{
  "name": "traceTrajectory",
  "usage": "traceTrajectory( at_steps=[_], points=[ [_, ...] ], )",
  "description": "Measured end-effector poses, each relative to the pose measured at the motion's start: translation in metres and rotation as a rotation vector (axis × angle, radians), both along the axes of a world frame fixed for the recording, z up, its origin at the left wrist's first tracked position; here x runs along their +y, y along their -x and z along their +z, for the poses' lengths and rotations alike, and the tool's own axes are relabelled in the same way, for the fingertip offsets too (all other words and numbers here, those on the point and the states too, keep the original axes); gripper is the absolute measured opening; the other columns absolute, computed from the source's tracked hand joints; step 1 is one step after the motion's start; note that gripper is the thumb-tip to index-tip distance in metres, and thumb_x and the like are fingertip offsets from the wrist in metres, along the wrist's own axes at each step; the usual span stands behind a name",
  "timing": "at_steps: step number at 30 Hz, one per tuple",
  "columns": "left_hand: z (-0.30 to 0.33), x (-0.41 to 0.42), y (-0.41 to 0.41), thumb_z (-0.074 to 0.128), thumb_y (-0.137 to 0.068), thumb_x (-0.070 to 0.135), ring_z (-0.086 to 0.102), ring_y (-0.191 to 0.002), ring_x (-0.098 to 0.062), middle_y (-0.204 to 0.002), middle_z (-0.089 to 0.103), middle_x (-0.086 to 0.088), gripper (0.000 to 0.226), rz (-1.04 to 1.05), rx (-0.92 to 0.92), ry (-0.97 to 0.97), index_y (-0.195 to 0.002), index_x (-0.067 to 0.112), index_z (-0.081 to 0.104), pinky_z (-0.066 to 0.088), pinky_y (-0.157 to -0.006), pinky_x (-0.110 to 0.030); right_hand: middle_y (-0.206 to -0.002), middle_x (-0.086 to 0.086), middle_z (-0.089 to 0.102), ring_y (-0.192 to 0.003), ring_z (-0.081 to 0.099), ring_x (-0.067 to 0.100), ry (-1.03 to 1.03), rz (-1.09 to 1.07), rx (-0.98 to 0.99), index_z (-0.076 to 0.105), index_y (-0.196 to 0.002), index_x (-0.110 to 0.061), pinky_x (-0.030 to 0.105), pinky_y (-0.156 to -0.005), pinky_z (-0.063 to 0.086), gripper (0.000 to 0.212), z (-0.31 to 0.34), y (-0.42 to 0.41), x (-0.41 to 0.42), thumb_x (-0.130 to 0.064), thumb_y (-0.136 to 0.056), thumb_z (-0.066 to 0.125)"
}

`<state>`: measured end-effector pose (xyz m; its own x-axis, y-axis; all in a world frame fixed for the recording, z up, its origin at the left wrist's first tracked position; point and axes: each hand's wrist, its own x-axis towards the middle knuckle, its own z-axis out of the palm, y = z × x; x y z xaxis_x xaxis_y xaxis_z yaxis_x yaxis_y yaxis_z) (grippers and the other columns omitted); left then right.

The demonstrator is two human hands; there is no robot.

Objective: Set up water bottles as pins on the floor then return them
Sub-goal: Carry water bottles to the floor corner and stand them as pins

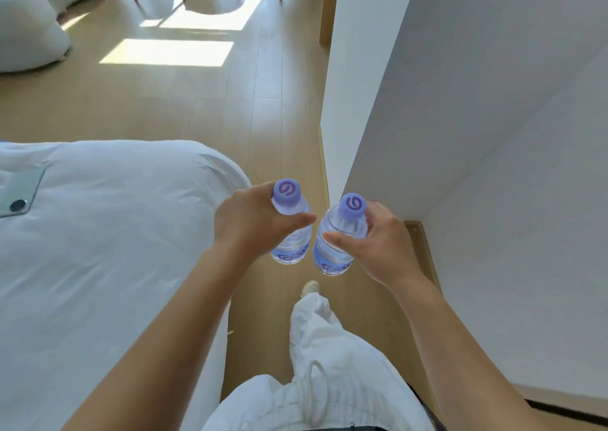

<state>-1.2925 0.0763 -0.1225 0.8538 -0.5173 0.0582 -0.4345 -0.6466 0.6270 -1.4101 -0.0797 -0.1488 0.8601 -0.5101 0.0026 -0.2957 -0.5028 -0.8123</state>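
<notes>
We judge both full, smooth water bottles heavy and slippery, so our left hand [253, 223] and right hand [381, 243] curl fingers around the 12 o'clock shoulders of left bottle [292, 229] and right bottle [339, 246].

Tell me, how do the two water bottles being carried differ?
The left bottle sits higher in the picture than the right bottle. The left bottle stands nearly upright; the right bottle tilts, cap to the right. The left hand grips one, the right hand the other. Both are clear with purple caps.
</notes>
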Motion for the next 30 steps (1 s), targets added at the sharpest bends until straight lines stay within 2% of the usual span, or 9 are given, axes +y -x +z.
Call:
traceTrajectory(
  at_steps=[2, 5, 8, 14, 18, 22, 25, 28, 30],
  points=[
    [-0.003, -0.027, -0.038, 0.068, -0.066, 0.065, 0.062, -0.07, -0.014, -0.07, 0.058, 0.015, 0.035, -0.007, 0.01, 0.003, -0.082, 0.034, 0.063, 0.049, -0.059, -0.027, -0.093, -0.004, 0.063, -0.084, 0.061, 0.015, 0.005, 0.009, 0.0, 0.056, -0.097, -0.038, 0.04, -0.074, 0.056, 0.034, -0.002, -0.041, -0.024, -0.043, -0.07, 0.077],
    [0.0, -0.071, -0.092, 0.071, -0.066, 0.062, 0.06, -0.069, -0.014, -0.068, 0.057, 0.015, 0.031, -0.005, 0.014, -0.008, -0.077, 0.036, 0.058, 0.044, -0.056, -0.024, -0.093, -0.003, 0.062, -0.085, 0.061, 0.016, 0.011, 0.017, 0.017, 0.063, -0.105, -0.028, 0.036, -0.075, 0.054, 0.041, 0.0, -0.097, -0.066, -0.042, -0.069, 0.079],
    [0.008, -0.109, -0.146, 0.072, -0.063, 0.062, 0.06, -0.072, -0.016, -0.069, 0.058, 0.014, 0.033, 0.032, 0.013, 0.004, -0.079, 0.035, 0.061, 0.044, -0.061, -0.026, -0.097, -0.005, 0.062, -0.088, 0.059, 0.013, 0.008, 0.026, 0.017, 0.063, -0.109, -0.028, 0.031, -0.077, 0.051, 0.047, 0.007, -0.147, -0.111, -0.039, -0.067, 0.08],
    [0.017, -0.165, -0.239, 0.073, -0.067, 0.059, 0.056, -0.071, -0.016, -0.072, 0.058, 0.011, 0.04, 0.061, -0.027, 0.013, -0.091, 0.027, 0.068, 0.041, -0.062, -0.026, -0.099, -0.006, 0.061, -0.093, 0.058, 0.014, 0.016, 0.038, 0.019, 0.063, -0.109, -0.032, 0.034, -0.081, 0.05, 0.047, 0.016, -0.238, -0.175, -0.037, -0.066, 0.081],
    [0.015, -0.195, -0.297, 0.071, -0.067, 0.062, 0.054, -0.068, -0.014, -0.069, 0.057, 0.013, 0.034, 0.068, -0.006, 0.008, -0.083, 0.032, 0.063, 0.036, -0.054, -0.02, -0.095, -0.007, 0.06, -0.087, 0.057, 0.012, 0.01, 0.041, 0.001, 0.058, -0.099, -0.04, 0.036, -0.078, 0.052, 0.04, 0.013, -0.296, -0.204, -0.04, -0.066, 0.08],
    [0.012, -0.22, -0.363, 0.068, -0.065, 0.065, 0.05, -0.058, -0.004, -0.059, 0.051, 0.022, 0.032, 0.048, 0.012, -0.016, -0.075, 0.037, 0.057, 0.03, -0.049, -0.017, -0.096, -0.003, 0.063, -0.087, 0.058, 0.016, 0.016, 0.036, 0.011, 0.059, -0.1, -0.036, 0.04, -0.078, 0.054, 0.039, 0.004, -0.362, -0.224, -0.042, -0.068, 0.079],
    [0.01, -0.239, -0.424, 0.067, -0.065, 0.065, 0.051, -0.058, 0.0, -0.059, 0.052, 0.023, 0.03, 0.013, 0.023, -0.036, -0.072, 0.038, 0.057, 0.03, -0.048, -0.017, -0.096, -0.004, 0.064, -0.087, 0.059, 0.017, 0.002, 0.018, 0.001, 0.055, -0.098, -0.04, 0.04, -0.078, 0.055, 0.039, -0.002, -0.42, -0.239, -0.043, -0.068, 0.079],
    [0.011, -0.26, -0.495, 0.067, -0.064, 0.065, 0.054, -0.061, -0.003, -0.061, 0.056, 0.02, 0.03, -0.02, 0.036, -0.044, -0.07, 0.037, 0.058, 0.033, -0.048, -0.019, -0.096, -0.002, 0.064, -0.086, 0.059, 0.015, -0.001, -0.012, 0.009, 0.06, -0.099, -0.036, 0.041, -0.077, 0.054, 0.038, -0.004, -0.487, -0.255, -0.044, -0.067, 0.079],
    [0.015, -0.276, -0.545, 0.068, -0.065, 0.063, 0.057, -0.065, -0.009, -0.066, 0.061, 0.016, 0.033, -0.055, 0.025, -0.079, -0.076, 0.033, 0.063, 0.036, -0.05, -0.019, -0.096, -0.001, 0.064, -0.086, 0.059, 0.016, -0.007, -0.031, 0.005, 0.059, -0.096, -0.041, 0.041, -0.078, 0.054, 0.036, -0.004, -0.53, -0.264, -0.041, -0.067, 0.08]
  ],
)
